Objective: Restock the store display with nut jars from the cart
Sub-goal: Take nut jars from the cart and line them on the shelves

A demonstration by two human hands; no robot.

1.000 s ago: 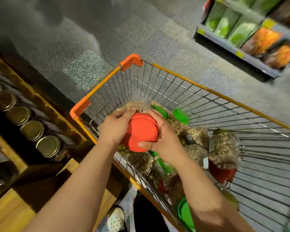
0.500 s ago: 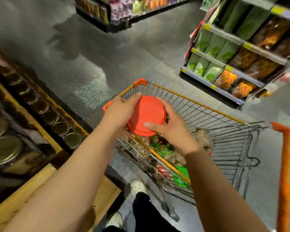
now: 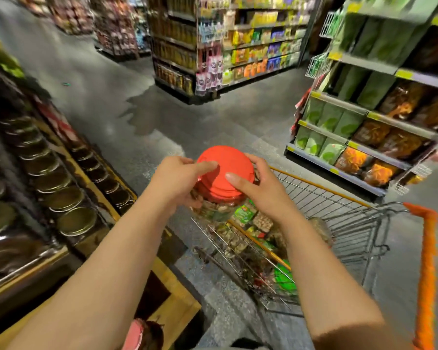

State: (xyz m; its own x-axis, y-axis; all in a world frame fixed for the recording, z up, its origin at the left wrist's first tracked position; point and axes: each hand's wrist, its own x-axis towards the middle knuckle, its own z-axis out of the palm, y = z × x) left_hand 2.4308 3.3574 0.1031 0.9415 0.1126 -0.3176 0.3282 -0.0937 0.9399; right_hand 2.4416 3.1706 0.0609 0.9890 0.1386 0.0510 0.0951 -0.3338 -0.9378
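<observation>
While the jar is held above the near left corner of the cart, just beside the wooden display, its weight is carried by two side grips only. The left hand is curled round the jar's left side with its thumb laid on the red lid; the right hand is wrapped round the right side, its thumb also on the lid. Nothing is seen beneath the jar, so a slip may be judged the main risk: the clear wall looks smooth, and if the lid is loosely screwed, pressure there could let the body drop onto the wire edge of the cart or the floor. The rows of gold-lidded jars on the display appear closely packed, so neighbours could be knocked if the jar is swung in tilted or low. The view is blurred at the display, so a free slot cannot be made out.
</observation>
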